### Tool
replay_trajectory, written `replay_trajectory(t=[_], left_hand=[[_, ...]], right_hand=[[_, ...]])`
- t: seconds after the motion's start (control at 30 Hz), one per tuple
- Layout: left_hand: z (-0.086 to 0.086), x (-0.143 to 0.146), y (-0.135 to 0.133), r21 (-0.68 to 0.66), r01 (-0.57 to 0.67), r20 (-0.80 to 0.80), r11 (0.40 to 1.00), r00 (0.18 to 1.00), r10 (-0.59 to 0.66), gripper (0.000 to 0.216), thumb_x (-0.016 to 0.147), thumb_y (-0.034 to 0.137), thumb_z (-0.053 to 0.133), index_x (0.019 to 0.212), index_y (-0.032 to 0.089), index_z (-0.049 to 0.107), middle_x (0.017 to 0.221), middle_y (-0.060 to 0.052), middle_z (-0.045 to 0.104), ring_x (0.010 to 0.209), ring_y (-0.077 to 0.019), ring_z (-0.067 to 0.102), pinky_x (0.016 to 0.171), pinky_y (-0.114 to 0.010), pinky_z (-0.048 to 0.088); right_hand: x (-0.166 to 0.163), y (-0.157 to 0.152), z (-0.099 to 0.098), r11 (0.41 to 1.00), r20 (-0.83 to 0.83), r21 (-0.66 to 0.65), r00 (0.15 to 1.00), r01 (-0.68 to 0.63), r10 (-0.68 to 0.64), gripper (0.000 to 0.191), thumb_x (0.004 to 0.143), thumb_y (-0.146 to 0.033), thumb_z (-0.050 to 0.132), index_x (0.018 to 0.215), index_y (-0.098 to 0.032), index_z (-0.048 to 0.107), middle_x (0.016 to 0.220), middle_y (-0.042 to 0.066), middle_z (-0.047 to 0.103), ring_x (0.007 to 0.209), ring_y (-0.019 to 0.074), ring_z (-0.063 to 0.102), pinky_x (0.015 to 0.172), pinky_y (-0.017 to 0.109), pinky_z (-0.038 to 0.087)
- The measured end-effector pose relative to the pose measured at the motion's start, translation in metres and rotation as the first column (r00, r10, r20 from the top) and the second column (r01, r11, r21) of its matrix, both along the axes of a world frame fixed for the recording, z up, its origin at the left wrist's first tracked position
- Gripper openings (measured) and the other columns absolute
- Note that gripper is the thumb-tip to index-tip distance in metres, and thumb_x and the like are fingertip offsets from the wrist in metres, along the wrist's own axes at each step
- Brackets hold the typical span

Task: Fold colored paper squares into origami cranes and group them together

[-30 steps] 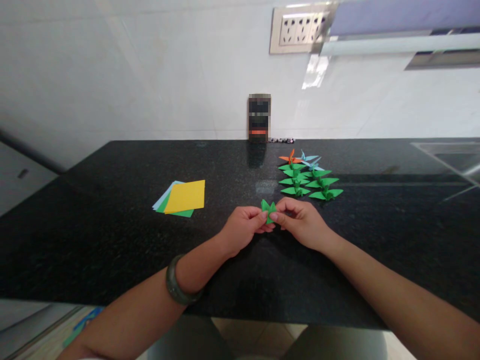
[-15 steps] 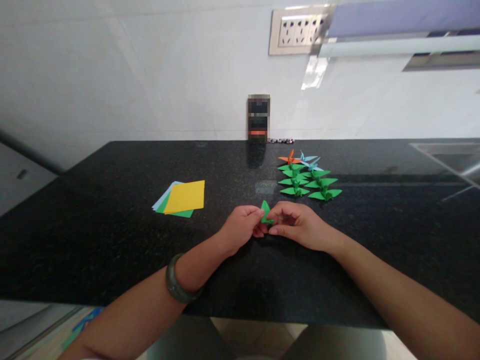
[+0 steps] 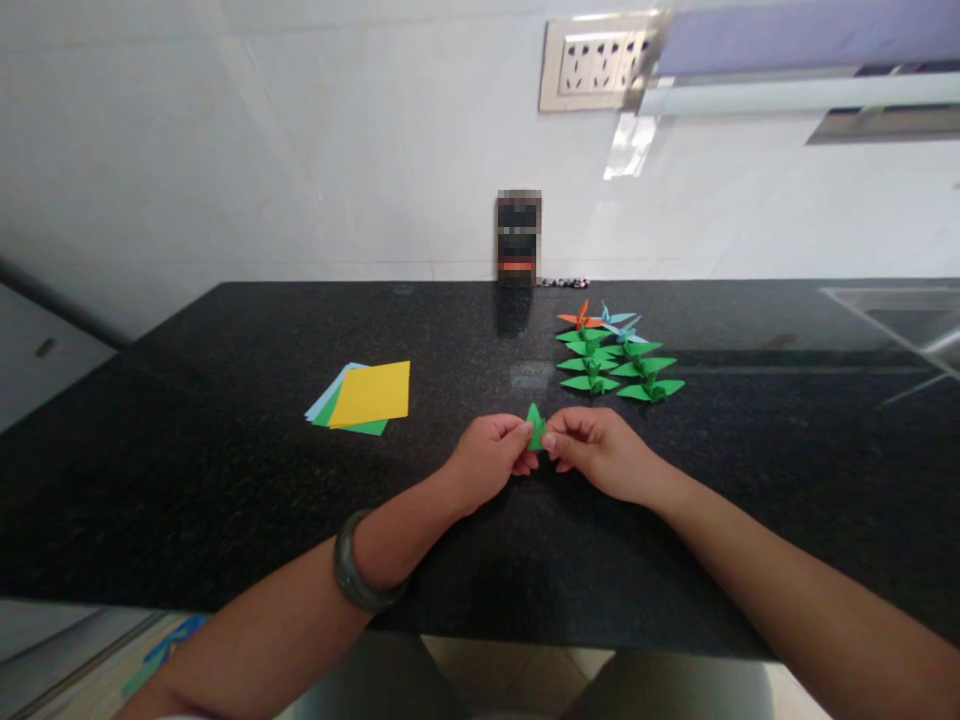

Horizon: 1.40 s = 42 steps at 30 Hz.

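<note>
Paper stack of flat squares, far left: yellow on top, green and light blue corners sticking out from under, all resting on the black speckled stone-look counter. No change there over the last second. Dark grey-green round bangle, material unclear, on the left wrist, no change either.

Left hand: thumb and fingers clamped on the left side of the small green pointed folded paper piece, which sits between the two hands, just above the counter. Here's the change: a second ago the piece shows two spread points; half a second ago one point with the right index over it, right thumb dropped away. Now a single upright point, narrower. Reads as one flap turned over, so the piece looks mid-fold. Layers partly hidden behind the thumbs and tiny in this view, so exact fold can't be confirmed.

Right hand: thumb and index back together, apparently pinching the piece's right edge.

Behind the right hand, orange winged paper bird, light blue winged paper birds beside it, green winged paper birds in two columns nearer the hands. None moved.
</note>
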<state>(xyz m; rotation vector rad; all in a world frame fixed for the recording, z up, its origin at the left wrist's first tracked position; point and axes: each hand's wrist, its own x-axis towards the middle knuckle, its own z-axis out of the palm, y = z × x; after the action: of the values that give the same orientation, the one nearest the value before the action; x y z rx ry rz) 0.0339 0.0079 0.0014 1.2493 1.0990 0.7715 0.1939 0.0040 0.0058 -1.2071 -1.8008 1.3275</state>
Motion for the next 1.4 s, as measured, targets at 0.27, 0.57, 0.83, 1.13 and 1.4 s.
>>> replay_trajectory(t=[0.27,0.57,0.83,1.13,1.4], left_hand=[[-0.002,0.0,-0.001,-0.022,-0.002,0.009,1.0,1.0,0.002,0.025,0.078,0.03,0.049,0.062,0.013,0.056,0.052,0.0,0.055,0.046,-0.0078,0.048,0.049,-0.021,0.039],[-0.003,-0.003,-0.001,0.09,0.07,0.04,0.994,0.996,-0.074,0.027,0.08,0.032,0.048,0.063,0.013,0.056,0.059,-0.001,0.057,0.054,-0.0082,0.052,0.056,-0.021,0.042],[-0.003,-0.003,-0.002,0.077,0.064,0.074,0.995,0.995,-0.07,0.031,0.074,0.043,0.056,0.067,0.013,0.058,0.059,0.0,0.058,0.054,-0.0084,0.052,0.055,-0.021,0.042],[-0.003,-0.003,-0.001,0.055,-0.041,0.07,0.998,0.997,0.037,0.02,0.073,0.031,0.059,0.067,0.012,0.059,0.058,-0.001,0.06,0.051,-0.0089,0.053,0.053,-0.022,0.045],[-0.002,-0.003,0.0,0.126,0.044,-0.012,0.991,0.999,-0.043,0.02,0.078,0.026,0.051,0.063,0.014,0.055,0.053,0.002,0.055,0.048,-0.0074,0.05,0.05,-0.02,0.041]], right_hand=[[0.002,-0.001,0.003,0.952,0.014,0.307,1.0,-0.004,0.0,0.012,0.077,-0.026,0.058,0.071,-0.016,0.061,0.065,0.0,0.052,0.057,0.009,0.047,0.054,0.022,0.04],[-0.008,0.0,-0.001,0.977,-0.022,0.034,0.977,0.212,-0.211,0.021,0.074,-0.035,0.055,0.064,-0.017,0.05,0.056,-0.003,0.049,0.045,0.0077,0.047,0.041,0.02,0.04],[-0.008,0.0,-0.001,0.968,0.015,0.077,0.971,0.238,-0.24,0.02,0.074,-0.033,0.054,0.063,-0.017,0.049,0.055,-0.003,0.051,0.045,0.0077,0.048,0.042,0.02,0.038],[-0.011,0.0,-0.001,0.977,-0.186,-0.074,0.96,0.2,-0.211,0.029,0.071,-0.042,0.061,0.08,-0.017,0.05,0.06,-0.004,0.053,0.047,0.0076,0.05,0.042,0.02,0.044],[-0.007,0.002,-0.005,0.984,-0.183,-0.067,0.967,0.164,-0.174,0.031,0.066,-0.042,0.068,0.07,-0.015,0.052,0.061,-0.002,0.055,0.048,0.0067,0.048,0.042,0.019,0.043]])
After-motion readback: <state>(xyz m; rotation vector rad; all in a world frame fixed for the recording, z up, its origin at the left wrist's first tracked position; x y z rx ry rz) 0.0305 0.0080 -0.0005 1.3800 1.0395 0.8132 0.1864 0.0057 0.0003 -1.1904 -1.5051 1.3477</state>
